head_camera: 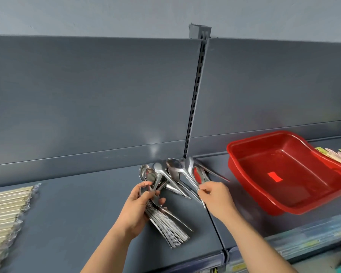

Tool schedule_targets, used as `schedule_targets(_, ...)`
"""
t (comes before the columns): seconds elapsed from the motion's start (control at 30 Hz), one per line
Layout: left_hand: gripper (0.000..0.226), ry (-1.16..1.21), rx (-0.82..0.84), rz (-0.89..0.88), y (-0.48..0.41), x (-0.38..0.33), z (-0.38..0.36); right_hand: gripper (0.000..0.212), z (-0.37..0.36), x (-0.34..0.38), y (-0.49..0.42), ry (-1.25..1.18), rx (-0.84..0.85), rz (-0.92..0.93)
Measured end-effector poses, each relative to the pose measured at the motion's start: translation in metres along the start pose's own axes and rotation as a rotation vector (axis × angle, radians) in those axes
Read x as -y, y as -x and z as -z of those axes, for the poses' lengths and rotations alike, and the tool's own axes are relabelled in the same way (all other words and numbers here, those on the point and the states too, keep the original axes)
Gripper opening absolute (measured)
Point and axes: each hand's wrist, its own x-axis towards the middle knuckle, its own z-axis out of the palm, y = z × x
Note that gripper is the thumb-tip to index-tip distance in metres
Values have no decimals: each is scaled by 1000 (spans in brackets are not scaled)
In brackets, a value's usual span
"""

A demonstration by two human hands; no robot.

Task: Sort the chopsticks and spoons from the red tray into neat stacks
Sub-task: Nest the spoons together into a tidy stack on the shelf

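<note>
Head view shows a person at a grey shelf point(77, 213) with the red tray point(303, 170) sitting empty to the right, so the sorting looks nearly finished. The left hand point(138, 205) grips a thick bundle of steel spoons point(165, 227) near their necks, the handles fanning out downward onto the shelf. The right hand point(215, 196) pinches the handle of one spoon point(189, 166) between thumb and fingertips. That spoon belongs to a loose cluster of spoons point(173, 166) lying with their bowls up against the foot of the back panel point(87, 95). Wrapped chopsticks point(8, 209) already lie in a row at the far left, well apart from the spoons. I see the main risk in the bundle: it is splayed rather than nested, and the left hand holds it only at one end, so adding another spoon could make the smooth metal slide and the fan spill across the shelf. Pulling the pinched spoon out could also drag its crossed neighbours along, since their handles overlap. A handle tip might catch in the seam point(215, 223) between the two shelf boards, which runs just under the right hand. If the bowls do not all face one way, the stack will not sit neat.
</note>
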Motion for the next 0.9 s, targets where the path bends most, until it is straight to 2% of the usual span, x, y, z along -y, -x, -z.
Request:
schedule_targets(0.07,16,25,21,-12,-1,-2,-1,14,2,6,3,-127,76,18)
schedule_targets(0.17,20,77,57,-52,-5,-5,-3,7,2,10,9,-140,221,23)
schedule_targets(0.27,31,74,75,-114,-7,-6,-6,15,0,16,14,-130,282,6)
schedule_targets(0.37,34,43,-6,-141,-10,-6,-8,18,1,27,16,-200,345,9)
schedule_targets(0.5,14,-23,-124,-186,-18,-5,-6,13,9,38,12,-229,436,9)
schedule_targets(0.7,10,-62,-172,-196,-25,-6,-3,25,18,41,1,-179,378,59)
schedule_targets(0.83,17,6,-180,-197,-30,-8,-7,26,16,42,2,-359,369,57)
schedule_targets(0.9,19,-1,-203,-211,-31,-12,-7,25,19,40,-1,-473,291,14)
